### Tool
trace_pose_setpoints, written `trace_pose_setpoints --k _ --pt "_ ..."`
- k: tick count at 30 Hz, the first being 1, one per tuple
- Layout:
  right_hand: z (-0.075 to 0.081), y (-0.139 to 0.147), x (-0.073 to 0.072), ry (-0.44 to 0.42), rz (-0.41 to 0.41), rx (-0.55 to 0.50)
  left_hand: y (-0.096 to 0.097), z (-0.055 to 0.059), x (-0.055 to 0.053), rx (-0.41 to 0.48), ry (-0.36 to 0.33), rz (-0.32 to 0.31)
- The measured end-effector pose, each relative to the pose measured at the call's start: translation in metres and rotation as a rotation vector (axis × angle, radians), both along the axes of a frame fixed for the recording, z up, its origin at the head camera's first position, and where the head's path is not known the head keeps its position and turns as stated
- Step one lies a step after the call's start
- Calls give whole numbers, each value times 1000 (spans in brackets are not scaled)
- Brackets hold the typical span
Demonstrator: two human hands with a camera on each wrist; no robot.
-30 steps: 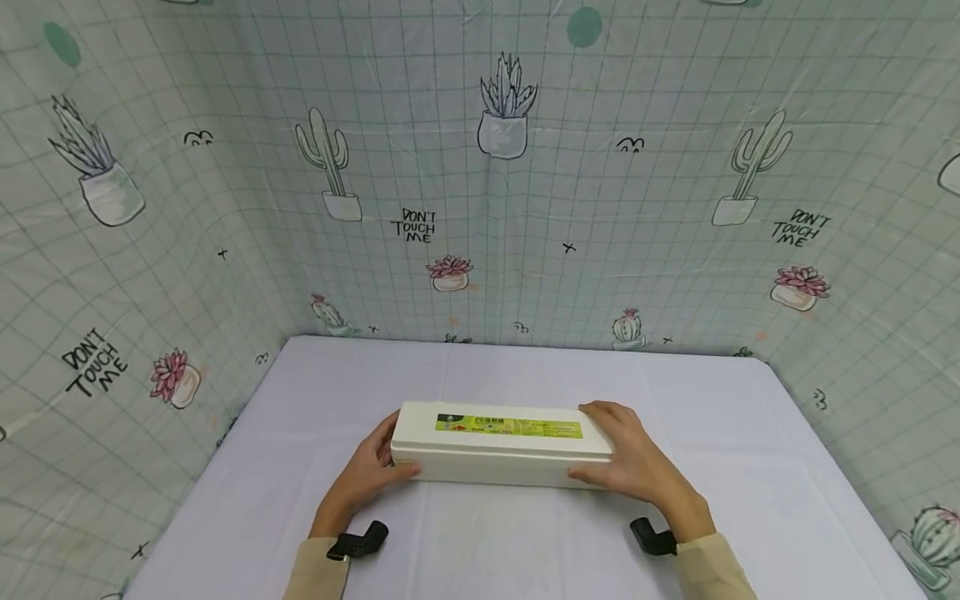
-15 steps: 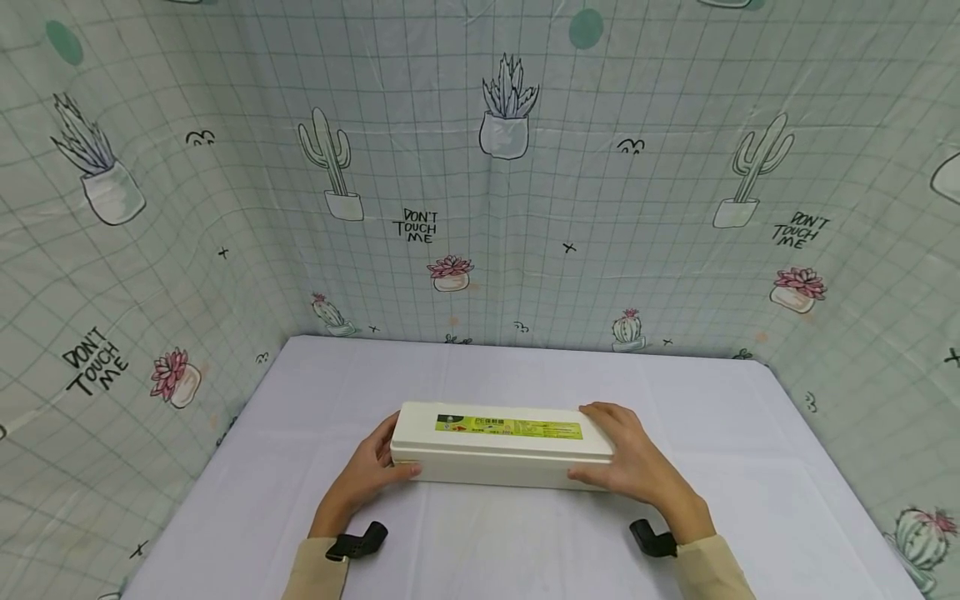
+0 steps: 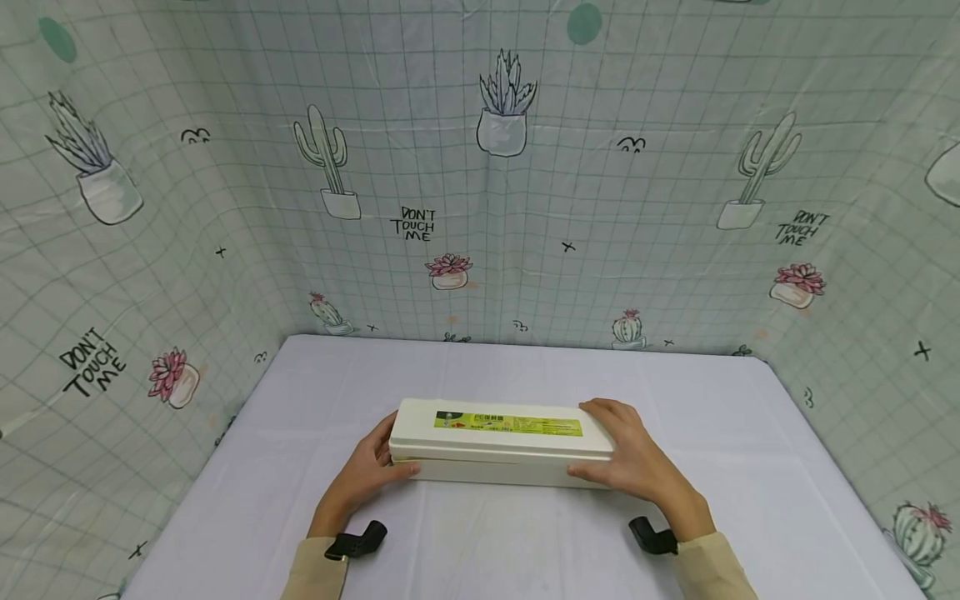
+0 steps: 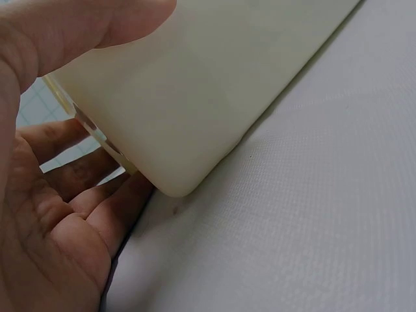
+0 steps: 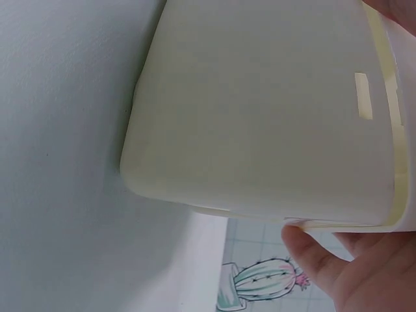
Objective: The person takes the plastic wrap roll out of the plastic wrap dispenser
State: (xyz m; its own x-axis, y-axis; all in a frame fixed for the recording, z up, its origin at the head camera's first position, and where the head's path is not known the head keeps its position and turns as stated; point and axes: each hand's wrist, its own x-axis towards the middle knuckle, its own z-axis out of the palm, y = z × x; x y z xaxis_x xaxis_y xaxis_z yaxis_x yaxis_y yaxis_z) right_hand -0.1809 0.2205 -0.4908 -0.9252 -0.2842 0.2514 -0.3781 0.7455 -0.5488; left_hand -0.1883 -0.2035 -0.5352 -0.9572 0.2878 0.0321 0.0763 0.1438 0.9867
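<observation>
A long cream cling film box lies across the white-covered table in the head view, its lid on top with a yellow-green label. My left hand grips the left end, thumb on the front face and fingers round the end. At the right end my right hand holds the box, thumb in front and fingertips at the lid's back corner. In the right wrist view a narrow gap shows between the lid and the base. The left wrist view shows the left fingers beside the end. What is inside is hidden.
A white cloth covers the table, whose back edge meets a grid-patterned curtain printed with cacti. The curtain also runs along both sides. Black wrist devices sit on both wrists.
The lid appears raised very slightly from the base, most at the left end. Both hands keep their places on the box, and the head view has shifted a little.
</observation>
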Motion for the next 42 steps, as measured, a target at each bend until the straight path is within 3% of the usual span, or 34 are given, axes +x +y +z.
trace_pose_setpoints --k 12,42 --pt "5 7 -12 21 35 -14 6 2 -4 16 18 8" --pt "8 7 -8 87 32 -40 5 3 -2 19 27 -13"
